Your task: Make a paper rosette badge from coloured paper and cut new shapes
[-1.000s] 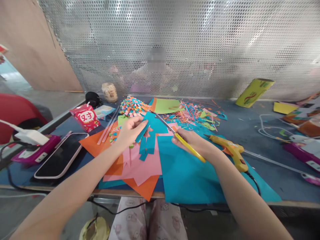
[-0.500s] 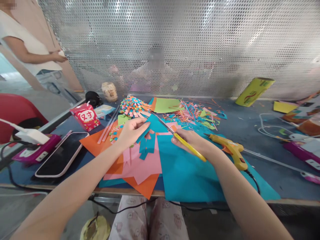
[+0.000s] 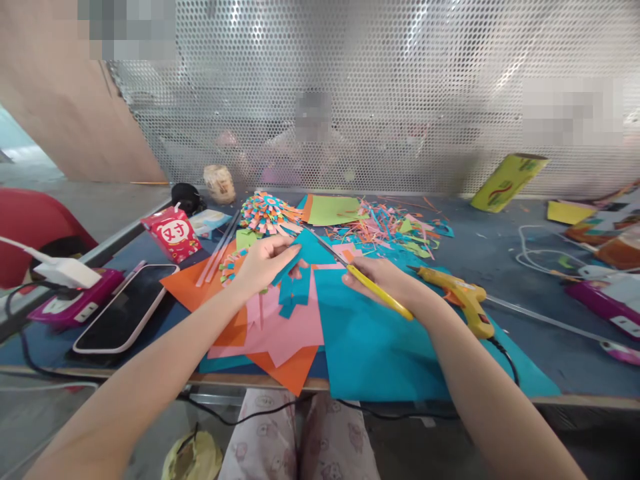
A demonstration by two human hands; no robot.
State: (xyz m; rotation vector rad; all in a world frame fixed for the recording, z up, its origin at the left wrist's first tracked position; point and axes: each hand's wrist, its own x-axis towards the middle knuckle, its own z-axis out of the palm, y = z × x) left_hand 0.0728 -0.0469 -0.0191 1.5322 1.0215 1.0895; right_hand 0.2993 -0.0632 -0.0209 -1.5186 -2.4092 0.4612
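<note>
A: What's the left hand (image 3: 267,261) doing?

B: Its thumb and fingers are pinched nearly closed on a small piece of blue paper (image 3: 285,272), above the pink paper (image 3: 295,337).

A: And the right hand (image 3: 380,277)?

B: It's curled closed around the yellow handle of the scissors (image 3: 383,295). The blades point away to the upper left, towards the far side of the table (image 3: 530,327).

A: Where's the glue gun (image 3: 463,300)?

B: Right of the right hand, its body partly over the large blue sheet (image 3: 385,353).

A: What's beyond the hands?

B: A fringed paper flower (image 3: 267,212) at left, a green sheet (image 3: 335,209) in the middle, and a heap of paper scraps (image 3: 387,227) to the right. The phone (image 3: 127,310) lies left of the orange paper (image 3: 187,288).
</note>
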